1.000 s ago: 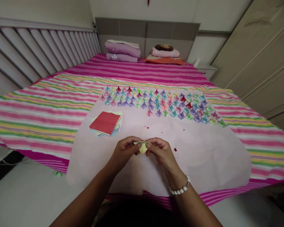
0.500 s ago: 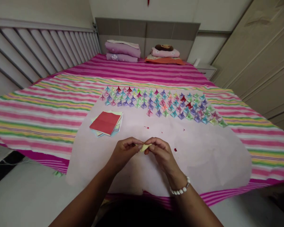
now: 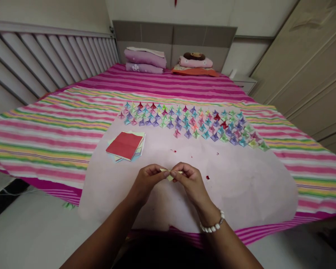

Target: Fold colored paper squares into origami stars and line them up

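Between my two hands is a small pale yellow folded paper, raised over the white sheet. My left hand pinches its left part between thumb and fingers. My right hand, with a white bead bracelet on the wrist, pinches its right part, and the two thumbs almost meet at its middle. Fingers cover much of the paper. Left of my hands lies a stack of square paper, red on top. Beyond are rows of small folded paper pieces in many colours.
Small red paper scraps lie on the white sheet, several of them beyond my hands. A striped bedspread spreads under and around it. Folded bedding rests by the headboard. A slatted rail runs along the left.
My thumbs have moved closer together over the yellow paper. The paper now shows flatter, with pointed ends spread left and right and a point downward. The other things stay in place.
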`<move>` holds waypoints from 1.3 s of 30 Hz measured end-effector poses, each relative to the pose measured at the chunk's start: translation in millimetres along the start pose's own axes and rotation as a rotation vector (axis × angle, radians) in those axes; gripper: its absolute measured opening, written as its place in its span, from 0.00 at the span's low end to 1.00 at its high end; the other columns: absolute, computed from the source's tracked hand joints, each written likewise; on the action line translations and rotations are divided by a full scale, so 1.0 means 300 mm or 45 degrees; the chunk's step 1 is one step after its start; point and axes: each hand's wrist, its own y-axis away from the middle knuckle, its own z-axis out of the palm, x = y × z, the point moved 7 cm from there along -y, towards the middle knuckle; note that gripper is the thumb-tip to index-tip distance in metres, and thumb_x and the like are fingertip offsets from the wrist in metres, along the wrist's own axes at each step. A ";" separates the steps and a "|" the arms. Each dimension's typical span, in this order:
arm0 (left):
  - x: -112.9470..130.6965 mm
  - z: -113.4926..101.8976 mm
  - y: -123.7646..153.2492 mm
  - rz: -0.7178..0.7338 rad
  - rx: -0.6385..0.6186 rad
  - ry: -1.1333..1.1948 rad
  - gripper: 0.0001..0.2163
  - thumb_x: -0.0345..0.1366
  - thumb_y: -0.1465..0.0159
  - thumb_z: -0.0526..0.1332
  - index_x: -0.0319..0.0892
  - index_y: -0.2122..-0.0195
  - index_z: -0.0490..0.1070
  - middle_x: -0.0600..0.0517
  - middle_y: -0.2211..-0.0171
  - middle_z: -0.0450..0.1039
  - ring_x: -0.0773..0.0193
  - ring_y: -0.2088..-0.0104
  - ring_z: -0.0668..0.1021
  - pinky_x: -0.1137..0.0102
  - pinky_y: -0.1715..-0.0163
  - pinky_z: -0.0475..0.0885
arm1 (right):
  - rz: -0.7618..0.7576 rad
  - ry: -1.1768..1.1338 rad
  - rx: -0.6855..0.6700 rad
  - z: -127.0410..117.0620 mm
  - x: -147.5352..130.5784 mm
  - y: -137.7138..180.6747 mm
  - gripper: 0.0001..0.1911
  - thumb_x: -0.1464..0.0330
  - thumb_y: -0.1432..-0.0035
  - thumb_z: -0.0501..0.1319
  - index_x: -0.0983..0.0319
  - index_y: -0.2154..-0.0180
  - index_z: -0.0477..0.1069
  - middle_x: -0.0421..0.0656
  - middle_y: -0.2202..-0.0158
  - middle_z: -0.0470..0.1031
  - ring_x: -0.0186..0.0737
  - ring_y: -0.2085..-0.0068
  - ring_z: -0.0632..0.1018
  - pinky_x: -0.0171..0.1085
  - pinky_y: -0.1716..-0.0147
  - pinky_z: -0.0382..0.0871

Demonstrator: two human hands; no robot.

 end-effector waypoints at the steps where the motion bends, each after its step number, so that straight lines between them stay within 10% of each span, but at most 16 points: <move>1: -0.007 -0.009 -0.003 0.012 0.024 -0.012 0.10 0.40 0.49 0.70 0.39 0.76 0.75 0.53 0.77 0.74 0.69 0.76 0.71 0.74 0.76 0.63 | 0.002 0.002 0.002 0.001 0.000 0.000 0.08 0.62 0.52 0.69 0.60 0.74 0.75 0.38 0.77 0.74 0.34 0.75 0.72 0.33 0.74 0.65; 15: -0.052 0.021 -0.005 -0.044 -0.042 0.185 0.14 0.40 0.50 0.71 0.41 0.63 0.77 0.50 0.66 0.77 0.65 0.65 0.76 0.71 0.64 0.69 | -0.030 0.000 0.249 -0.050 0.019 0.005 0.13 0.63 0.56 0.71 0.61 0.80 0.71 0.35 0.83 0.67 0.31 0.79 0.64 0.33 0.77 0.57; 39: -0.058 0.031 -0.012 -0.130 -0.231 0.347 0.10 0.37 0.52 0.72 0.37 0.72 0.77 0.53 0.78 0.72 0.72 0.76 0.71 0.74 0.72 0.66 | 0.185 -0.330 -0.058 0.017 0.036 0.005 0.10 0.62 0.51 0.68 0.61 0.75 0.73 0.37 0.79 0.69 0.32 0.77 0.66 0.33 0.75 0.59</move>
